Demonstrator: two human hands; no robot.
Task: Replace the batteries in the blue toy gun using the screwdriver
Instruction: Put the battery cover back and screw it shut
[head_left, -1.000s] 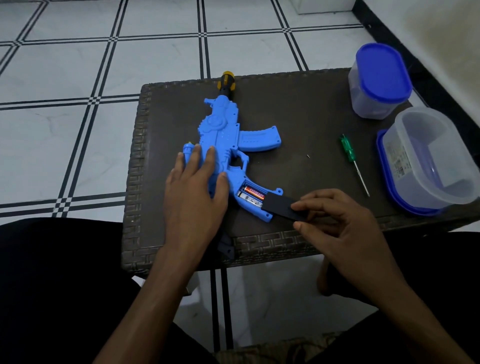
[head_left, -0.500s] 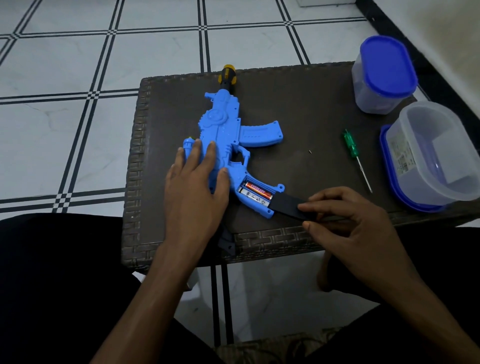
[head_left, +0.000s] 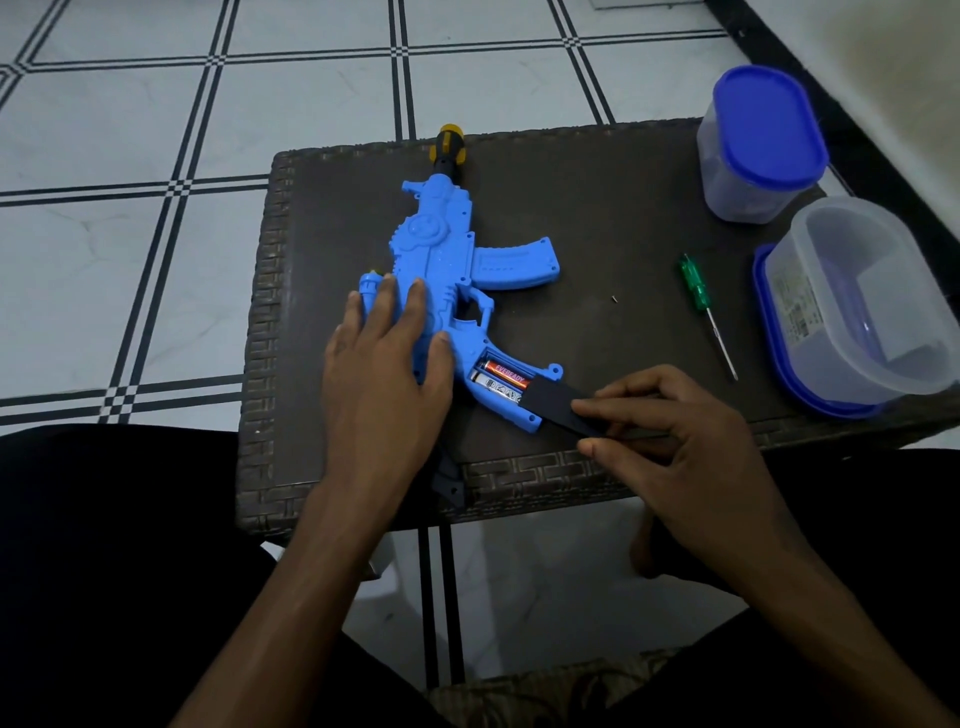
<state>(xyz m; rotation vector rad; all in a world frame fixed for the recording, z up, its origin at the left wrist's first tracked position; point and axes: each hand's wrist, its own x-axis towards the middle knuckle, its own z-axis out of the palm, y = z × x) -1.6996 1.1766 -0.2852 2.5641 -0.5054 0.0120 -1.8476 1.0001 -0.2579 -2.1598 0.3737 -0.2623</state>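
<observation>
Nothing's really moved: left hand still presses flat on the toy gun, right hand pinching the black cover, batteries showing.

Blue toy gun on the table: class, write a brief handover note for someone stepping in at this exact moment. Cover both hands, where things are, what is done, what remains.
Left hand lies flat on the blue toy gun, steadying it on the table.
Right hand pinches the black battery cover at the grip's end; it is partly off the compartment.
Two batteries show in the open compartment.
The green screwdriver lies on the table to the right, with a small screw loose nearby.
Done: cover unscrewed.
Left: seat the cover and screw it down. I cannot tell whether these batteries are old or new.
</observation>
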